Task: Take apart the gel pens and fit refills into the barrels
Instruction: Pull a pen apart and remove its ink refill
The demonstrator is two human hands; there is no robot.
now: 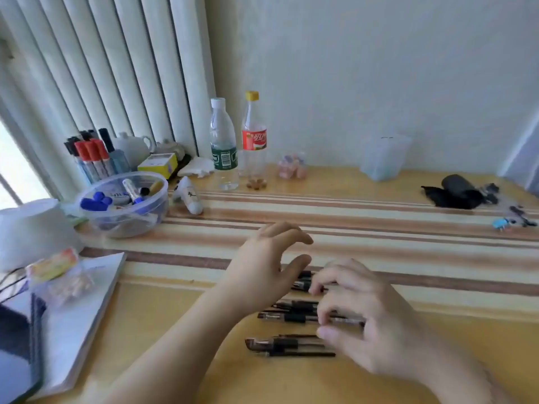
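Several black gel pens (pixel 287 317) lie side by side on the wooden desk (pixel 437 258), tips pointing left, with thin loose refills among them near the front. My right hand (pixel 364 316) is over the pens with curled fingers, and its fingertips pinch one pen (pixel 302 284) at the far end of the row. My left hand (pixel 268 266) hovers just left of that pen, fingers loosely bent and thumb out, holding nothing. The right ends of the pens are hidden under my right hand.
A clear plastic bowl of markers (pixel 125 205) and a cup of markers (pixel 90 158) stand at the left. Two bottles (pixel 223 147) stand at the back. An open notebook (pixel 78 316) lies front left. A black pouch (pixel 458 192) lies at the right.
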